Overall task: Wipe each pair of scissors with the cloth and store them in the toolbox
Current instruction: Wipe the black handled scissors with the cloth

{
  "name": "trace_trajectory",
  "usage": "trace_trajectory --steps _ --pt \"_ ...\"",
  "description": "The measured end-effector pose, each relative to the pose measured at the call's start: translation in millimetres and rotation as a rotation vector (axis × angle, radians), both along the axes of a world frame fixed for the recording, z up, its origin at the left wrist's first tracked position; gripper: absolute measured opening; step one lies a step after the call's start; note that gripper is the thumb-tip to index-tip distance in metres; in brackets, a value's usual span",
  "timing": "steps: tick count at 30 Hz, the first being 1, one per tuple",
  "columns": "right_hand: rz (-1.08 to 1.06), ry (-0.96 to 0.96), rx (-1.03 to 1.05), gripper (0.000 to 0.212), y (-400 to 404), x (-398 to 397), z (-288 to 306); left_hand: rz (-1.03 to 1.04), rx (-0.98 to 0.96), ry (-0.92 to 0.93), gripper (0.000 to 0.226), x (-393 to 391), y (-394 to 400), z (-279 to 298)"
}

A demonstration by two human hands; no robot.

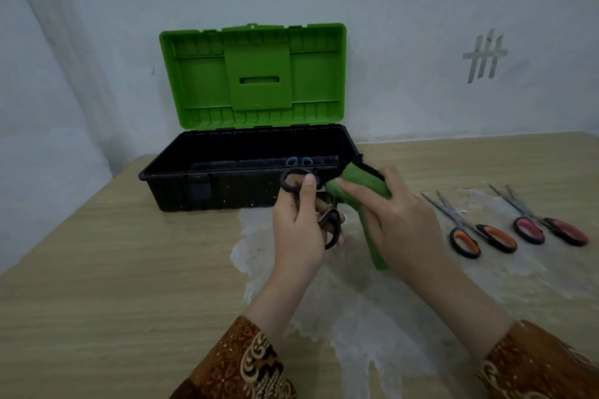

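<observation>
My left hand (299, 230) grips a pair of black-handled scissors (332, 227) by the handles, in front of the toolbox. My right hand (395, 217) holds a green cloth (363, 185) folded around the blades, which are hidden inside it. The black toolbox (181, 178) stands open at the back, its green lid (252, 74) upright. Blue scissor handles (299, 161) show inside it. On the table to the right lie orange-handled scissors (476, 233) and red-handled scissors (547, 227), both with blades spread.
A wooden table (113, 285) holds everything, with a worn whitish patch (372, 317) under my hands. The wall rises right behind the toolbox. A curtain hangs at the left.
</observation>
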State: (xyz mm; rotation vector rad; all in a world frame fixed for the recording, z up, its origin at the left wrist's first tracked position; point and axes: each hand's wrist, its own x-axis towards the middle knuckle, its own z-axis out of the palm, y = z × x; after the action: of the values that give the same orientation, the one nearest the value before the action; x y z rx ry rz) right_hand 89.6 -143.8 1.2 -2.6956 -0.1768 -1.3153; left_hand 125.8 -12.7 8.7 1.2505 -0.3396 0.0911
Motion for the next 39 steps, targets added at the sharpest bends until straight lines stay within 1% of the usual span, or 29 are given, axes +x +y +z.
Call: trace_trajectory --steps 4,7,10,12,14,16,19,21,23,27,29,31,32,34,39 --pt "-0.071 -0.001 0.101 0.036 -15.7 2.3 1.9 -0.108 0.037 -0.046 0.019 -2.5 2.3 1.3" --pt "-0.165 0.012 0.147 0.027 -35.1 4.0 2.3 -0.182 0.072 -0.094 0.019 -2.5 2.1 1.0" --pt "-0.27 0.016 0.237 0.028 -55.1 1.7 2.4 -0.19 0.053 -0.089 0.019 -3.1 1.1 2.5" --pt "-0.292 -0.027 0.296 0.031 -59.7 -2.3 4.5 -0.162 0.029 -0.079 0.02 -2.0 2.0 4.0" --pt "-0.238 -0.087 0.31 0.033 -53.3 -5.4 10.9 -0.111 0.008 -0.054 0.021 0.1 3.2 4.6" --pt "-0.135 -0.107 0.24 0.032 -35.6 -7.0 14.7 -0.07 0.001 -0.038 0.021 1.7 3.3 2.2" --pt "0.082 0.003 0.11 0.032 -0.7 -8.5 5.5 -0.003 0.014 -0.056 0.022 5.0 2.4 -3.7" --pt "0.165 0.065 0.018 0.034 12.3 -7.4 -1.6 0.056 0.018 -0.071 0.022 7.6 5.0 -5.3" --pt "0.132 0.057 -0.048 0.034 10.8 -4.0 -1.3 0.072 0.01 -0.076 0.022 9.3 6.9 -5.7" --pt "-0.031 0.028 0.019 0.042 -0.6 -1.7 1.6 -0.002 0.023 -0.082 0.02 6.5 2.4 -6.3" --pt "0.026 0.02 -0.009 0.035 0.0 -4.9 0.5 -0.002 0.039 -0.097 0.021 4.7 1.3 -7.4" --pt "0.118 0.027 -0.045 0.032 2.5 -7.5 -1.5 0.034 0.059 -0.122 0.022 6.3 2.2 -8.2" --pt "0.131 0.031 -0.051 0.031 3.9 -7.7 -1.6 0.046 0.063 -0.133 0.021 7.0 2.6 -8.2" --pt "0.092 0.029 -0.016 0.031 4.3 -5.2 -1.3 0.042 0.063 -0.14 0.02 7.1 3.2 -7.4" --pt "-0.026 0.007 0.137 0.036 -6.2 -1.4 -1.5 -0.009 0.015 -0.092 0.018 -1.9 -0.6 -4.7"
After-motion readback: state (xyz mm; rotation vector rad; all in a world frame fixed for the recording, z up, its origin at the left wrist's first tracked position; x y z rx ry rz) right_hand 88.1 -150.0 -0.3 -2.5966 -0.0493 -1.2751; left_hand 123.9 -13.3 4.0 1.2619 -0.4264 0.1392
